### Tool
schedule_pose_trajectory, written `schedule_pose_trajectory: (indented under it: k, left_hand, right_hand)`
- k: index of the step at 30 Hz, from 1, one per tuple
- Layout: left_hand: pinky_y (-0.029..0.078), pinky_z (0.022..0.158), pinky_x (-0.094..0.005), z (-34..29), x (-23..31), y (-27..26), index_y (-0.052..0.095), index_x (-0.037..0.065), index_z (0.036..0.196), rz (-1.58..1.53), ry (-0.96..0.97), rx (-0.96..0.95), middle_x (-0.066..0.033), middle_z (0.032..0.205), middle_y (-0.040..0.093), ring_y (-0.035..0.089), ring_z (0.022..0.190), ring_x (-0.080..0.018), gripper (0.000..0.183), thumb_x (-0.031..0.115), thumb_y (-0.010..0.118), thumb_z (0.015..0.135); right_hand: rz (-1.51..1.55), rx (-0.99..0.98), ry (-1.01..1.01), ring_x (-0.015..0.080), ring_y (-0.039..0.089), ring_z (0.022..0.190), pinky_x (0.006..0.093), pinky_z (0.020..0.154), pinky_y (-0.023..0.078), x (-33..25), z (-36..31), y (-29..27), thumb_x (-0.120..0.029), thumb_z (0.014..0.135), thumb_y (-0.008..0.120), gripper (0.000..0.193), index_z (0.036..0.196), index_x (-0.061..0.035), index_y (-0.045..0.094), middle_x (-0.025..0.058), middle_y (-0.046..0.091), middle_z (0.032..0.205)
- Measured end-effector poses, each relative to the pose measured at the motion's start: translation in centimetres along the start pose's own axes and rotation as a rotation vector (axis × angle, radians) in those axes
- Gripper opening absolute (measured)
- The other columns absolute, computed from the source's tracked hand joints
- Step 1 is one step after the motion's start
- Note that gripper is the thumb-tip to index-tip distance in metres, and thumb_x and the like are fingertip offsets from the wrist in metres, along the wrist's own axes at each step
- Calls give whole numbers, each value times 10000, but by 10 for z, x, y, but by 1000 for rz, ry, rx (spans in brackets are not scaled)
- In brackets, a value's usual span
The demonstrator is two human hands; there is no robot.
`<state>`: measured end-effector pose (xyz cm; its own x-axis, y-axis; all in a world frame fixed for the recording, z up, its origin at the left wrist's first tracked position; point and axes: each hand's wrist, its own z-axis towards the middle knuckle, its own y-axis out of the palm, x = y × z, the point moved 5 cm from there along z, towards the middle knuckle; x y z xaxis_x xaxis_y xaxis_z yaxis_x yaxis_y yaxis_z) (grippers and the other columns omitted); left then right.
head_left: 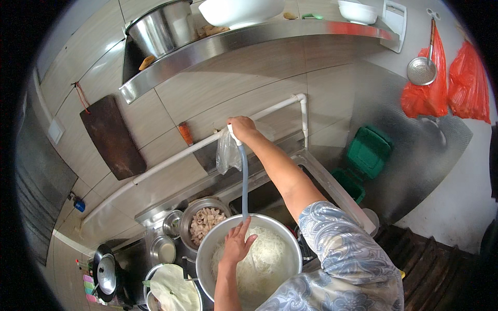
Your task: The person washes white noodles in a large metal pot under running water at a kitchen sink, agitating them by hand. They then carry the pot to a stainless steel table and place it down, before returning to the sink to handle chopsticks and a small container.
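Strands (pixel 271 249) in pot (pixel 204 256) — bowl (pixel 184 223) behind left, bin (pixel 370 150) behind right.

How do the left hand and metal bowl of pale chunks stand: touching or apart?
Apart: the head view shows the left hand over the big pot, whose rim separates it from the bowl.

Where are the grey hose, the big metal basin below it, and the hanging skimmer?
Grey hose (pixel 245 179): head view, middle of its length.
Big metal basin (pixel 204 264): head view, left inner wall.
Hanging skimmer (pixel 421 71): head view, perforated bowl.
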<state>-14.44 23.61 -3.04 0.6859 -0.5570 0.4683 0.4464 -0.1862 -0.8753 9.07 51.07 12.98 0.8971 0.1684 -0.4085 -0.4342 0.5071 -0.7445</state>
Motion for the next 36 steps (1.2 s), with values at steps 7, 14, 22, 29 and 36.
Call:
schedule_pose_trajectory:
  k: [7,14,22,29,36]
  left_hand:
    - [384,981,-547,-1,3,-3,370,186,1466,1,28,16,-195,1366,500,462,1217,-406,629,415,582,920]
    - [393,963,-539,1,-3,2,327,230,1486,17,32,10,-166,1356,512,489,1185,-396,663,477,554,914]
    - [403,936,-522,-1,0,-1,335,212,1481,108,78,67,-162,1330,536,498,1153,-385,670,499,543,913]
    - [394,936,-510,0,-4,-1,367,217,1467,116,105,103,-164,1299,562,510,1143,-366,663,517,543,902]
    - [382,950,-527,-1,-7,2,328,261,1483,149,80,88,-138,1329,550,492,1169,-374,675,521,543,899]
  right_hand:
    - [15,4,-14,353,654,958,449,824,511,0,-2,-2,-187,853,542,225,1011,-121,688,174,680,1012]
    - [-4,-99,71,353,645,969,460,825,508,6,4,8,-191,862,537,233,1027,-165,700,145,683,1029]
    - [-30,-55,39,330,646,980,441,831,502,-1,-4,-5,-186,872,530,237,1041,-180,695,135,682,1055]
    - [-78,-109,48,326,645,983,437,833,498,-4,-6,-8,-156,885,523,241,1059,-199,683,108,688,1053]
    - [-95,-108,37,330,643,987,432,819,514,3,-1,-1,-102,819,599,353,1139,-240,659,115,686,1056]
